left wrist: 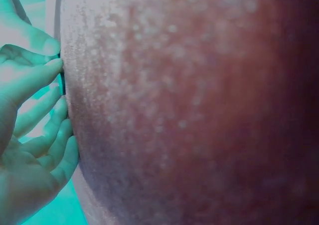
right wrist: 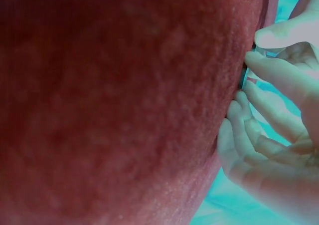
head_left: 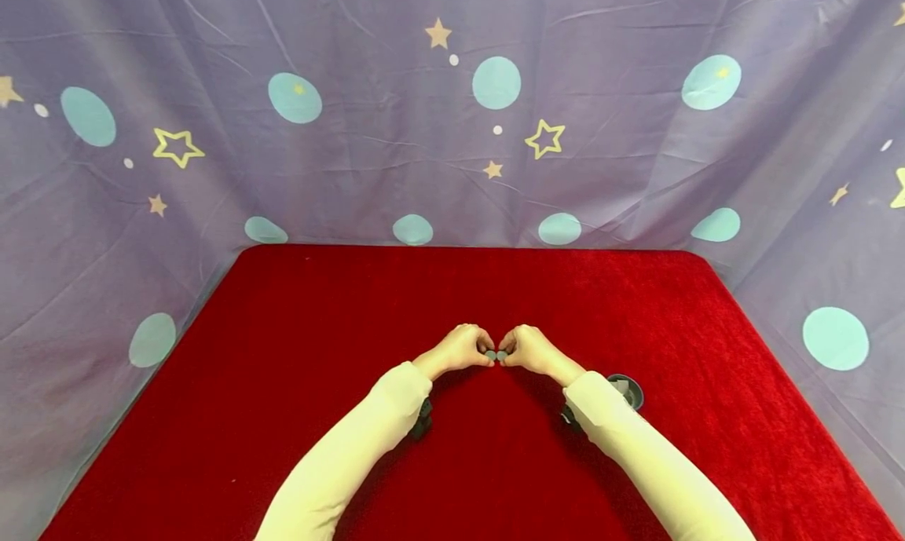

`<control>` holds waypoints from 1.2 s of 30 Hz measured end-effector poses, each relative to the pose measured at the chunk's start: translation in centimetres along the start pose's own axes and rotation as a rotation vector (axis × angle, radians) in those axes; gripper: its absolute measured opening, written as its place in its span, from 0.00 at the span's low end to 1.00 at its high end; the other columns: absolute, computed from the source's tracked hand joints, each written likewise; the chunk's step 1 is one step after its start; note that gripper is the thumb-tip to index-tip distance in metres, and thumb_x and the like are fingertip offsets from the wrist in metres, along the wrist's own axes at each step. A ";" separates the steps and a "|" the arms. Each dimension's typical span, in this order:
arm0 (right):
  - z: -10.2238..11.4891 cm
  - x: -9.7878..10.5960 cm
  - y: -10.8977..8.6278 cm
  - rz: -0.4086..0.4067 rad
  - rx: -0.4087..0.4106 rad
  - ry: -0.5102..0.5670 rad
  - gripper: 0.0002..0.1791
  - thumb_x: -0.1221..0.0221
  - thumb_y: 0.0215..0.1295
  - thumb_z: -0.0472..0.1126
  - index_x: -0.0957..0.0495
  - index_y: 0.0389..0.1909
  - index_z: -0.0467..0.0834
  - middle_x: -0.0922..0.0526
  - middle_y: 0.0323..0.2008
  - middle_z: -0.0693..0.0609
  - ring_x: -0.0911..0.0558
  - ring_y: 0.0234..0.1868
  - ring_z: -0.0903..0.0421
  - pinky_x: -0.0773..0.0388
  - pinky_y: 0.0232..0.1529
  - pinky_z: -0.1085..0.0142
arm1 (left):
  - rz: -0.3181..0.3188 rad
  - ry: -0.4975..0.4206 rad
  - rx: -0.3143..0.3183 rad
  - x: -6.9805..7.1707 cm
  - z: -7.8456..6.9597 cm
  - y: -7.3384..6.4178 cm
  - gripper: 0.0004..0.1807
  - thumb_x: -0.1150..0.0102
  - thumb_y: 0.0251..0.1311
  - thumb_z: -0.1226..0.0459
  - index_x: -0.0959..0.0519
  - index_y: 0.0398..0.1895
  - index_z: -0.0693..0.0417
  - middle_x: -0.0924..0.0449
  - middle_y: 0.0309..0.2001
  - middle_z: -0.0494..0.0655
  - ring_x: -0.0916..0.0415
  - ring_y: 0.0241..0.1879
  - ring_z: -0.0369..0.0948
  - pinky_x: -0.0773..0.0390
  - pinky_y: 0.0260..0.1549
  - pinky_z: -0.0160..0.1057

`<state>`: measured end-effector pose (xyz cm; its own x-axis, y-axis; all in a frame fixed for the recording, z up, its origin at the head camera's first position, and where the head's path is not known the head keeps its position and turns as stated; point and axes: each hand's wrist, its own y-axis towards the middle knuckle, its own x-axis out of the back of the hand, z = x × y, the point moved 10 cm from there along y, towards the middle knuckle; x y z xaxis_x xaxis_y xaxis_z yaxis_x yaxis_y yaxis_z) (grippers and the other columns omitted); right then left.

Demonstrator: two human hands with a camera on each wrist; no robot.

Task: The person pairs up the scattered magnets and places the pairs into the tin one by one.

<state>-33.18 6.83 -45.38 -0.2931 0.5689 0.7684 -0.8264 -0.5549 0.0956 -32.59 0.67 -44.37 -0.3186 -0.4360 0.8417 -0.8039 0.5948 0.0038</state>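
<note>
Over the middle of the red cloth, my left hand (head_left: 459, 348) and right hand (head_left: 532, 350) meet with fingertips almost touching. Between the left thumb and fingers a small grey disc (head_left: 491, 355) is pinched. The right hand pinches a similar grey disc (head_left: 502, 355), side by side with the first; whether the two touch is too small to tell. Seen edge-on in the right wrist view, a thin disc edge (right wrist: 243, 79) lies low by the fingertips at cloth level. The left wrist view shows fingers of both hands, with the discs mostly hidden.
Beside the right forearm stands a small dark bowl (head_left: 639, 393) with pale pieces in it, partly covered by the sleeve. Red cloth (head_left: 339, 305) covers the table. A purple curtain (head_left: 396, 117) with stars and dots hangs behind and at both sides.
</note>
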 end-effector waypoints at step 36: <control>1.0 7.7 -10.9 -0.286 -0.101 0.030 0.11 0.41 0.55 0.34 0.22 0.38 0.34 0.21 0.35 0.44 0.20 0.34 0.52 0.24 0.35 0.59 | 0.015 -0.028 -0.040 -0.7 -1.9 -0.4 0.15 0.39 0.50 0.65 0.23 0.41 0.62 0.25 0.37 0.50 0.29 0.39 0.43 0.31 0.40 0.36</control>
<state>-25.93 16.63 -39.87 -0.0539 0.7118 0.7003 -0.9208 -0.3067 0.2410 -31.04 2.03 -43.91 -0.3447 -0.4453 0.8264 -0.7782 0.6278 0.0137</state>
